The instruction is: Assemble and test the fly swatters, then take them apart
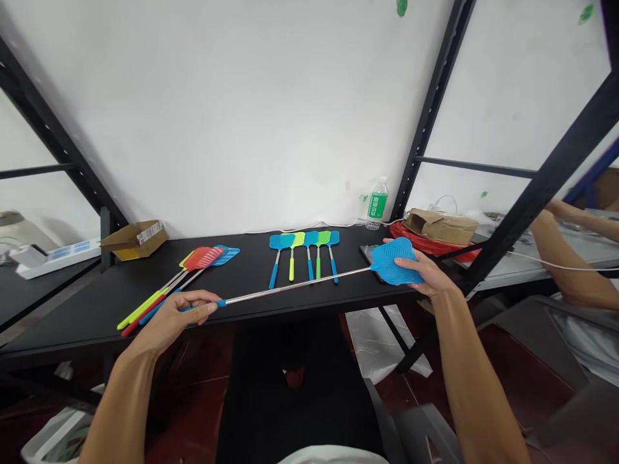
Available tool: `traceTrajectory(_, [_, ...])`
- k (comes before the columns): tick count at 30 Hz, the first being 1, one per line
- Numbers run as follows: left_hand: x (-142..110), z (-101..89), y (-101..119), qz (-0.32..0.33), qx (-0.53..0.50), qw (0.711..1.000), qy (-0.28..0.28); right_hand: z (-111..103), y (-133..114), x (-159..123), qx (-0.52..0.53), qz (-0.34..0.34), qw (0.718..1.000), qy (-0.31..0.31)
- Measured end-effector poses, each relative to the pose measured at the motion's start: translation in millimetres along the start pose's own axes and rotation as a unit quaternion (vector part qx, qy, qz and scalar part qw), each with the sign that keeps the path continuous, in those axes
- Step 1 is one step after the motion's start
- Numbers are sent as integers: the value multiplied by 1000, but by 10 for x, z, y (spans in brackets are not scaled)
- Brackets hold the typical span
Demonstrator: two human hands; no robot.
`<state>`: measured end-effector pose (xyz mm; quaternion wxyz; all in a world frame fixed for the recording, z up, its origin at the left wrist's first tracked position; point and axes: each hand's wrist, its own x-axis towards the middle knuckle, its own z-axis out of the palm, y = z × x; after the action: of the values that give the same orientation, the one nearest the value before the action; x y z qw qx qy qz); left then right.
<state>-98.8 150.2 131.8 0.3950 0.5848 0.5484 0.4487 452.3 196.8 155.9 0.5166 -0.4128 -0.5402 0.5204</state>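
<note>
A blue fly swatter [296, 283] with a long metal rod spans the space between my hands, above the table's front edge. My left hand [181, 314] is closed round its blue handle. My right hand [425, 270] grips the perforated blue head, thumb on the near face and fingers mostly hidden behind it. Behind the rod, a row of several short fly swatters [304, 241] in blue, yellow-green and green lies on the table with handles toward me. Left of them rests a pile of long-rod fly swatters [193, 261] in red, blue and yellow-green.
The black table [232, 270] meets a white wall. An open cardboard box [133, 240] stands at the back left, a water bottle [377, 203] at the back right. A phone [367, 250] lies partly behind the swatter head. Another person's arm [570, 258] shows at far right.
</note>
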Motion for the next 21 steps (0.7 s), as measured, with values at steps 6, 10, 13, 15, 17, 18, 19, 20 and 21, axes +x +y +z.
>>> traceTrajectory(6, [-22,21,37,19,14,1000,-9,109,-29,14,17,-8,1000,-8])
traceTrajectory(10, [-24,113,96,24,25,999,-34,230,-54,12,14,-6,1000,-18])
traceTrajectory(13, [-26,256,188,33,28,998,-50,396,-55,24,7,-5,999,-44])
traceTrajectory(15, [-35,368,269,37,28,997,-61,527,-45,39,9,-3,998,-69])
traceTrajectory(17, [-48,472,348,40,24,996,-71,649,-30,55,16,-3,996,-86])
traceTrajectory(18, [-55,518,382,42,21,996,-74,702,-22,62,19,-2,996,-91])
traceTrajectory(19, [-61,562,413,43,17,996,-74,752,-14,68,19,-1,995,-94])
traceTrajectory(20, [-67,607,440,45,15,996,-73,799,-5,71,18,0,995,-97])
traceTrajectory(21, [-73,655,465,48,15,996,-72,846,4,73,17,2,995,-101])
